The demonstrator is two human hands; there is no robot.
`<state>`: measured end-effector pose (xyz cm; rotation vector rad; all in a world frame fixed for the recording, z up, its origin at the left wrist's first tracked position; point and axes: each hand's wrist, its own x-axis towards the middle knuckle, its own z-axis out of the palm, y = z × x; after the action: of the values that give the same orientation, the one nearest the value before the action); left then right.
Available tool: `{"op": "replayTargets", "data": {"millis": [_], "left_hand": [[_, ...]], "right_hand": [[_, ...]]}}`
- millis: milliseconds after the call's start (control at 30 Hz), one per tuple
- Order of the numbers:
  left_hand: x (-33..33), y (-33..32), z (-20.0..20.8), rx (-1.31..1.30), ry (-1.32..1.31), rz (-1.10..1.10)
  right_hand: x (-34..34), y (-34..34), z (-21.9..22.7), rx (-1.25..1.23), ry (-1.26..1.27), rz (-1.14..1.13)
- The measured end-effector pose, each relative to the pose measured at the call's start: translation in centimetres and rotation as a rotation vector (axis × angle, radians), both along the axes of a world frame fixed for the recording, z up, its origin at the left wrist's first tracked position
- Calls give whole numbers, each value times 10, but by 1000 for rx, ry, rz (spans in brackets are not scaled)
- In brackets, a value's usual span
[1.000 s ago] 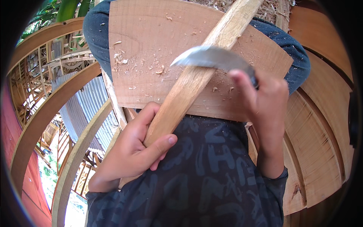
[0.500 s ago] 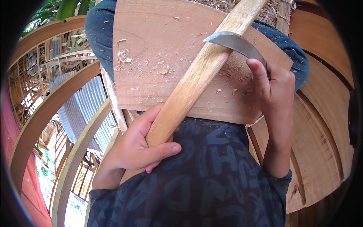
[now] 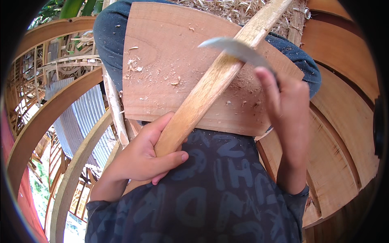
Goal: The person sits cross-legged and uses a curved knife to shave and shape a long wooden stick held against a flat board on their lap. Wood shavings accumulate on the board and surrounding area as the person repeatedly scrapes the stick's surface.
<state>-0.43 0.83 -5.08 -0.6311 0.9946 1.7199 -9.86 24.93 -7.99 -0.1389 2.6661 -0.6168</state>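
A long, pale wooden batten [image 3: 202, 93] slants from my waist up to the far right. My left hand [image 3: 142, 157] is wrapped round its near end, thumb on one side. In my right hand [image 3: 288, 101] is a sickle [image 3: 243, 50] with a curved grey blade; my fingers hide its handle, and the thumb lies near the base of the blade. The blade crosses over the batten toward the upper left and is slightly blurred. Beneath the batten, a broad wooden board [image 3: 162, 95] rests across my lap, sprinkled with shavings.
A heap of shavings [image 3: 227, 12] lies beyond the board. Curved wooden planks [image 3: 344, 101] line the right side. On the left are curved timber ribs [image 3: 54, 117], with corrugated metal sheets [image 3: 95, 115] and wood scraps beyond them.
My right hand and the sickle have shifted left, so more of the blade now reaches past the batten. My left hand keeps its grip, and the whole view has shifted slightly.
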Motion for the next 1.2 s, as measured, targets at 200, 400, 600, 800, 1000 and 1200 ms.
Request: {"op": "replayTargets", "data": {"millis": [200, 400, 600, 800, 1000, 1200], "left_hand": [[5, -2, 0, -5, 13, 20], [1, 0, -10, 54, -13, 34], [7, -3, -6, -6, 1, 19], [-2, 2, -13, 4, -22, 8], [7, -8, -13, 34, -12, -37], [-5, 0, -17, 64, -55, 5]], "right_hand": [[-11, 8, -11, -1, 93, 81], [-8, -3, -2, 76, -2, 30], [-16, 7, -18, 42, 99, -14], [-21, 4, -9, 12, 94, -36], [-24, 4, -16, 92, 193, 27], [-24, 9, -22, 3, 169, -32]]}}
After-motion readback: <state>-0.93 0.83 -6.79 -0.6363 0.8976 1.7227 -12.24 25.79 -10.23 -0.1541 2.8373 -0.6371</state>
